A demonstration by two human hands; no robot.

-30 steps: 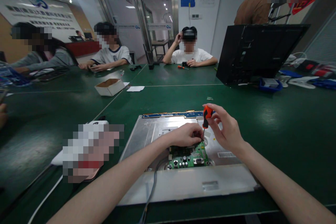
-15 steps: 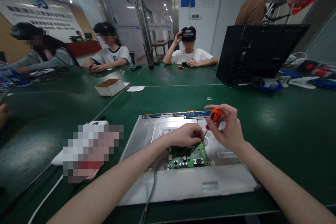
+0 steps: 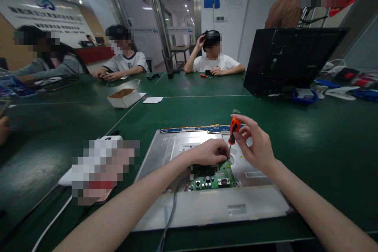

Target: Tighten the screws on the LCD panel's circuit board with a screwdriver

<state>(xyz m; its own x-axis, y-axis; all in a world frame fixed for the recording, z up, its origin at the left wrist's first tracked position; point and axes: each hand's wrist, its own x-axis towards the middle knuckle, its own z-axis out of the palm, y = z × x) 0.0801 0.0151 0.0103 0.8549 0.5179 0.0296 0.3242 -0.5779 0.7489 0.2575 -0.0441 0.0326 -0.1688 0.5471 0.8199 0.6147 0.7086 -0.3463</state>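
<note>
My right hand [image 3: 256,143] grips an orange and black screwdriver [image 3: 234,129] by its handle, index finger over the top end. The screwdriver stands nearly upright, its tip at the far right corner of a green circuit board [image 3: 212,177]. Bent fingers of my left hand [image 3: 212,151] close together beside the tip, over the board's far edge; what they hold, if anything, is hidden. Under the board lies a metal display panel [image 3: 206,207] with a blue strip board [image 3: 191,129] along its far edge. A grey cable [image 3: 173,208] runs from the board toward me.
To the left lie a white device [image 3: 110,138] and a pinkish one [image 3: 127,161], partly blurred out. Farther off stand an open white box [image 3: 124,99] and a large black monitor casing [image 3: 291,61]. A blue tray [image 3: 304,96] is at the right. Other people sit across the green table [image 3: 330,153].
My right hand has tipped the screwdriver from a rightward lean to nearly upright, its handle shifting left. My left hand keeps its place. The person opposite has turned their head.
</note>
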